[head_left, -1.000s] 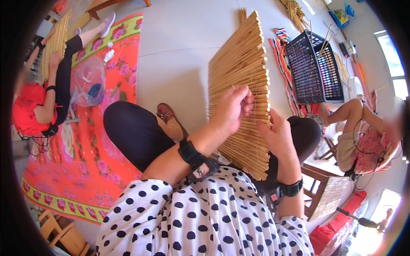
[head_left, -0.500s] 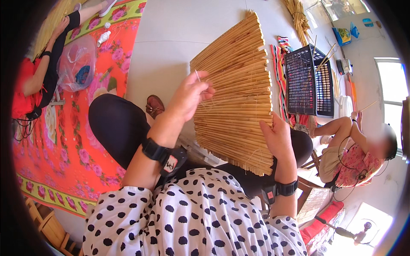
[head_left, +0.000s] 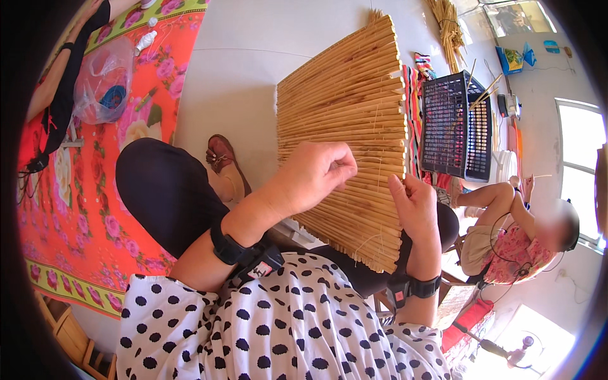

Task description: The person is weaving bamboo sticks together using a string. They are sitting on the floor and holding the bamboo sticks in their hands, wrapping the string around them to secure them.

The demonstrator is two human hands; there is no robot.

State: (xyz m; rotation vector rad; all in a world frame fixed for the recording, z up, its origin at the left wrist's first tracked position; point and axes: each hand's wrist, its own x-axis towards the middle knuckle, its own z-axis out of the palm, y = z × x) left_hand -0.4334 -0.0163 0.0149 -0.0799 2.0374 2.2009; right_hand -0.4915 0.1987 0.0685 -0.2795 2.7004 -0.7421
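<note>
One stick mat (head_left: 342, 82); floral cloth (head_left: 101, 209) on floor (head_left: 234, 82).

Passable over the pale floor (head_left: 234, 73), left of the stick mat (head_left: 342, 95) and beyond the brown shoe (head_left: 221, 154). Hemmed in nearer by the left knee (head_left: 155, 183); blocked right of the mat by the dark crate (head_left: 446, 130) and its jutting sticks (head_left: 485, 92). Narrow between left hand (head_left: 316, 172) and right hand (head_left: 416, 206); apparently tight under the mat.

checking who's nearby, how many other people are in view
2: one person at the left edge, partly cut off; a seated person at the right. Others may be hidden.
</note>
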